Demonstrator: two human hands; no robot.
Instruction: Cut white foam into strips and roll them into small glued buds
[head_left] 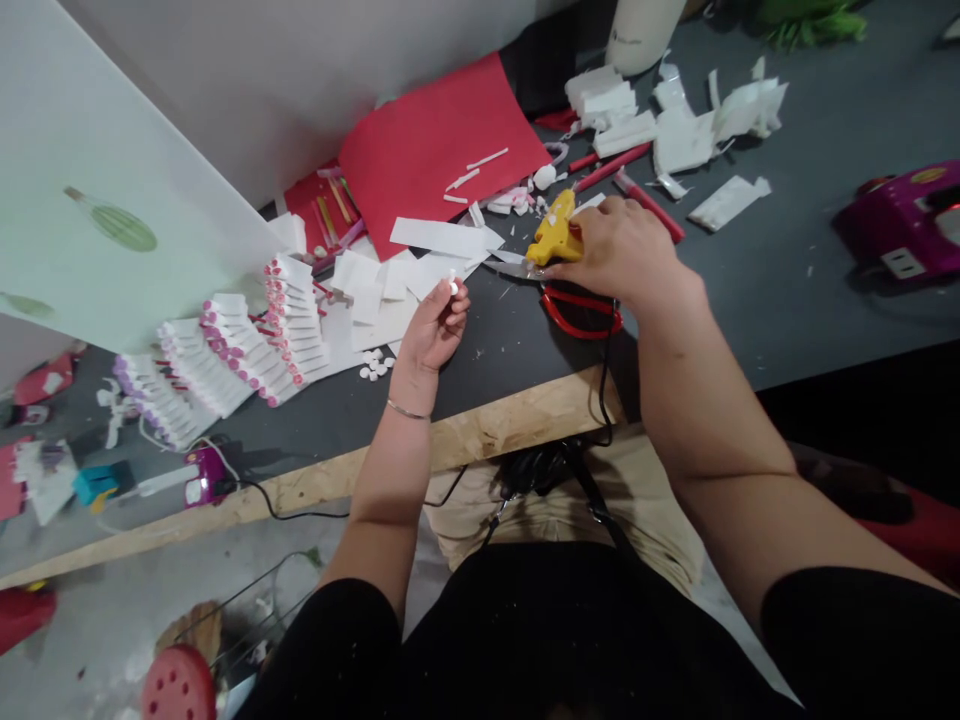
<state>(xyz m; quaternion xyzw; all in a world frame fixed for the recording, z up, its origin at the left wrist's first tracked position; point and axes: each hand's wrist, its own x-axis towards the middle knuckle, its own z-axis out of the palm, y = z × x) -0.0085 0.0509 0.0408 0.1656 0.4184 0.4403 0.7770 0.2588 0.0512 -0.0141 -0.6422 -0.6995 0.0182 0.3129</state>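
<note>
Between the thumb and fingers of my left hand (440, 325) is a small white piece (453, 284). My right hand (626, 248) reaches over a yellow glue gun (555, 232), its fingers curled round the gun's right side. Right beneath that hand lie scissors with red handles (581, 310), their blades pointing left. A small group of white pieces (375, 365) rests on the grey table, left of my left wrist. White paper strips (439, 237) and cut paper squares (367, 302) lie beyond my left hand.
Fanned rows of white sticks with pink and purple tips (292, 320) stand at left. Red paper (442, 140) lies at the back. Torn white scraps (682, 135) and a purple device (911, 222) are at right. A black cord (606, 385) hangs over the wooden edge (517, 415).
</note>
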